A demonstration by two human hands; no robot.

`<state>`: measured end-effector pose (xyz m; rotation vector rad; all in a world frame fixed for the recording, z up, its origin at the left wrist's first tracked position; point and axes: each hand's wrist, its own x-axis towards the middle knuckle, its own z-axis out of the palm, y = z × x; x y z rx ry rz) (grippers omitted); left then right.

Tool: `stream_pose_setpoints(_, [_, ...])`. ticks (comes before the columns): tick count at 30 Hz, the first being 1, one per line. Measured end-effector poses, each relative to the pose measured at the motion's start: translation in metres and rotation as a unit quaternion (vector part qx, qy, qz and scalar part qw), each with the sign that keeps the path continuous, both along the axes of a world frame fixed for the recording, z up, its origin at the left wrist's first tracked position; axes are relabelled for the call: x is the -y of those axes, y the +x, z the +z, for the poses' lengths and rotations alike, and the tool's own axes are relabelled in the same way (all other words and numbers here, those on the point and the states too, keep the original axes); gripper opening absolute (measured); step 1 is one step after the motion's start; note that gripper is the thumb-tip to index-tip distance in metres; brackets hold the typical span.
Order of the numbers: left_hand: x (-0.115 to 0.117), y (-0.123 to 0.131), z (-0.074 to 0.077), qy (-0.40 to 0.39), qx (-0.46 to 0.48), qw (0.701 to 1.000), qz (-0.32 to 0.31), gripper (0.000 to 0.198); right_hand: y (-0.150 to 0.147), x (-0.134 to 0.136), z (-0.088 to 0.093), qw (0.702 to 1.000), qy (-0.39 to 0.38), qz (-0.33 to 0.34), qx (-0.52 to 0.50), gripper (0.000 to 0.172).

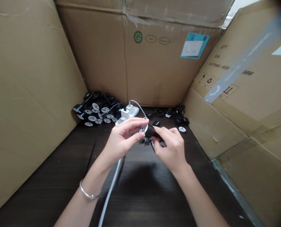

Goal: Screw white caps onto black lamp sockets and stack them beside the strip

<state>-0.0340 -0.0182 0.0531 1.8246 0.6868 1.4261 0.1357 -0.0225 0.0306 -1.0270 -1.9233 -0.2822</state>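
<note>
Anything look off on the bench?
Black plug adapters and white round discs sit in a loose, tangled heap against the cardboard walls at the back left, looking spilled rather than arranged. A white cable trails loose across the dark tabletop.

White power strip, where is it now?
Head view: the white power strip lies far back on the dark table, just beyond the left hand, with a heap of black plugs to its left.

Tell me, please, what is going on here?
A person is holding a black plug with a round white disc in both hands, the left hand at the disc and the right hand at the black part. Beyond them, a white power strip and a pile of similar plugs lie on a dark table, between cardboard walls.
</note>
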Motion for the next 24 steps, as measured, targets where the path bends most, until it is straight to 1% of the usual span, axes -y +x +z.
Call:
stream_pose_setpoints(2, [0.001, -0.001, 0.0, 0.014, -0.017, 1.0, 0.011, 0.031, -0.001, -0.001, -0.001, 1.0, -0.005, 0.005, -0.011, 0.02])
stream_pose_setpoints(7, [0.002, -0.004, 0.001, 0.072, -0.082, 0.992, 0.067, 0.028, -0.003, -0.003, -0.003, 0.999, -0.006, 0.023, -0.026, 0.021])
stream_pose_setpoints(11, [0.003, -0.007, 0.004, 0.087, -0.11, 0.988, 0.07, 0.026, -0.001, -0.004, -0.006, 0.999, 0.001, 0.043, -0.02, 0.023])
stream_pose_setpoints(13, [0.004, -0.007, 0.005, 0.083, -0.117, 0.988, 0.063, 0.024, 0.0, -0.005, -0.007, 0.998, 0.007, 0.053, -0.017, 0.024])
stream_pose_setpoints(15, [0.004, -0.007, 0.003, 0.061, -0.102, 0.992, 0.05, 0.03, 0.002, -0.007, -0.008, 0.998, 0.021, 0.06, -0.016, 0.025])
stream_pose_setpoints(18, [0.004, -0.005, 0.001, 0.019, -0.058, 0.998, 0.03, 0.05, 0.004, -0.009, -0.008, 0.996, 0.05, 0.067, -0.016, 0.025])
stream_pose_setpoints(19, [0.004, -0.005, 0.001, 0.016, -0.053, 0.998, 0.029, 0.05, 0.004, -0.01, -0.008, 0.996, 0.056, 0.068, -0.016, 0.026])
stream_pose_setpoints(23, [0.003, -0.005, 0.003, 0.051, -0.09, 0.994, 0.042, 0.027, 0.004, -0.01, -0.007, 0.996, 0.059, 0.067, -0.017, 0.027])
stream_pose_setpoints(24, [0.003, -0.005, 0.003, 0.054, -0.092, 0.993, 0.043, 0.025, 0.004, -0.01, -0.007, 0.996, 0.057, 0.069, -0.019, 0.027])
